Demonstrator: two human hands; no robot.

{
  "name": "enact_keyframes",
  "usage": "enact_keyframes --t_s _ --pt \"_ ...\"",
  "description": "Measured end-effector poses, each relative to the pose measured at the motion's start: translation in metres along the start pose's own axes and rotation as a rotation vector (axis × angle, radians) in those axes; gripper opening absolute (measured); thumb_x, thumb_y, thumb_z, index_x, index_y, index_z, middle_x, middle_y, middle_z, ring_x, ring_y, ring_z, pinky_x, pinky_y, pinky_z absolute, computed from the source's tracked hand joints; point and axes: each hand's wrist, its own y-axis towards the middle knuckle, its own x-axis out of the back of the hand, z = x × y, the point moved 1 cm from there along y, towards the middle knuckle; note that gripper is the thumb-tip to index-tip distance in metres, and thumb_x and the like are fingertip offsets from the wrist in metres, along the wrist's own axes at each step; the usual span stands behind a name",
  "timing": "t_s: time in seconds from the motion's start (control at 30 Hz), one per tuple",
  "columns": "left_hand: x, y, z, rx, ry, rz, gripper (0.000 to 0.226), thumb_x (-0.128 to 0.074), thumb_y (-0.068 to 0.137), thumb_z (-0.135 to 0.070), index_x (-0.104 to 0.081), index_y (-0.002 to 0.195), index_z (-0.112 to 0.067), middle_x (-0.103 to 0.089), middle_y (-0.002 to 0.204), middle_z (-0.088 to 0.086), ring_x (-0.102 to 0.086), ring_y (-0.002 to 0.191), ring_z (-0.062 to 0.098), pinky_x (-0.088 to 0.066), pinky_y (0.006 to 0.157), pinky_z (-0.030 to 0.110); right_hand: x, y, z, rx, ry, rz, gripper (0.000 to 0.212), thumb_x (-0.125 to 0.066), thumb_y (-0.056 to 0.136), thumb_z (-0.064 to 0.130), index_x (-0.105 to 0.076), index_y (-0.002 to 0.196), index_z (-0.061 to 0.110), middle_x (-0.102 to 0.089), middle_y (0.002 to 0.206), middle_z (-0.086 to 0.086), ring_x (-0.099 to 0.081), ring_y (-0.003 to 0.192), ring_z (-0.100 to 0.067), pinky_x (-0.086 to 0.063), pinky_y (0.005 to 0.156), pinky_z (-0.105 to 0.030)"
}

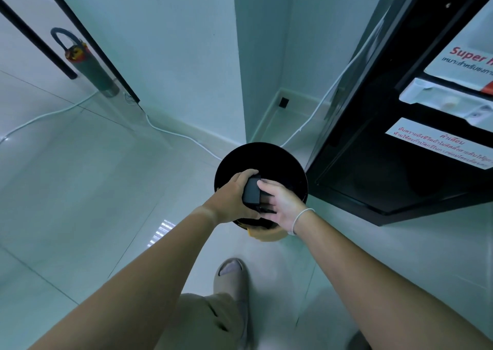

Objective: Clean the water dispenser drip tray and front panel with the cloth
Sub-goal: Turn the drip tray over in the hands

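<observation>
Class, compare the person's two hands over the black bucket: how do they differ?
The left hand grips the black tray with its fingers curled over the top edge; the right hand holds its lower side. The right wrist wears a white band; the left is bare. Both hold it above the bucket.

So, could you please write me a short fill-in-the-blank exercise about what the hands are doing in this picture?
1. Both hands hold a small black part over the round black ____.
2. The left hand grips the part, and the ____ hand wears a white wristband.
3. The black water dispenser stands to the person's ____.
4. A white ____ runs along the floor by the wall.

Missing words: bin; right; right; cable
</observation>
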Motion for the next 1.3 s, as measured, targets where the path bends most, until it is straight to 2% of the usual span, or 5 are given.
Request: enact_keyframes --t_s 0.43,0.87,1.0,1.17,1.3 --pt "0.019 -0.005 0.017 0.019 -0.041 -0.145 0.084 -0.086 0.060 -0.020 -0.036 0.127 -0.027 -0.049 0.113 -0.002 -0.051 0.099 0.017 -0.041 0.071 0.017 0.039 -0.001 0.012 0.152 0.053 -0.038 0.041 -0.057 0.090 0.014 -0.048 0.128 0.027 -0.049 0.078 -0.002 -0.052 0.085 -0.015 -0.050 0.087 -0.045" --pt "-0.012 -0.010 0.013 0.208 -0.486 -0.441 0.084 -0.085 0.064 -0.020 -0.034 0.130 -0.018 -0.051 0.121 0.003 -0.053 0.112 0.024 -0.049 0.092 0.036 0.071 -0.012 0.010 0.218 -0.596 -0.038 0.035 -0.046 0.094 0.039 -0.050 0.128 0.041 -0.060 0.086 0.001 -0.054 0.099 -0.016 -0.042 0.094 -0.034" --pt "-0.017 -0.009 0.009 0.207 -0.512 -0.472 0.083 -0.085 0.064 -0.023 -0.034 0.130 -0.020 -0.051 0.121 0.000 -0.053 0.112 0.023 -0.049 0.095 0.040 0.069 -0.021 0.014 0.291 -0.679 -0.007 0.036 -0.048 0.094 0.033 -0.047 0.129 0.042 -0.061 0.088 0.004 -0.053 0.089 -0.005 -0.039 0.076 -0.017" --pt "-0.018 -0.010 0.008 0.235 -0.583 -0.517 0.078 -0.085 0.065 -0.026 -0.035 0.124 -0.024 -0.052 0.117 0.001 -0.055 0.108 0.024 -0.051 0.092 0.043 0.070 -0.029 0.013 0.388 -0.969 0.065 0.047 -0.060 0.085 0.028 -0.048 0.124 0.052 -0.056 0.121 0.012 -0.045 0.123 -0.006 -0.031 0.107 -0.023" --pt "-0.017 -0.012 0.009 0.252 -0.647 -0.546 0.072 -0.084 0.066 -0.025 -0.036 0.119 -0.026 -0.052 0.112 0.000 -0.056 0.103 0.022 -0.052 0.083 0.034 0.071 -0.043 0.023 0.431 -1.370 0.060 0.059 -0.059 0.087 0.027 -0.034 0.139 0.040 -0.045 0.137 -0.001 -0.023 0.140 -0.012 -0.021 0.108 -0.022"
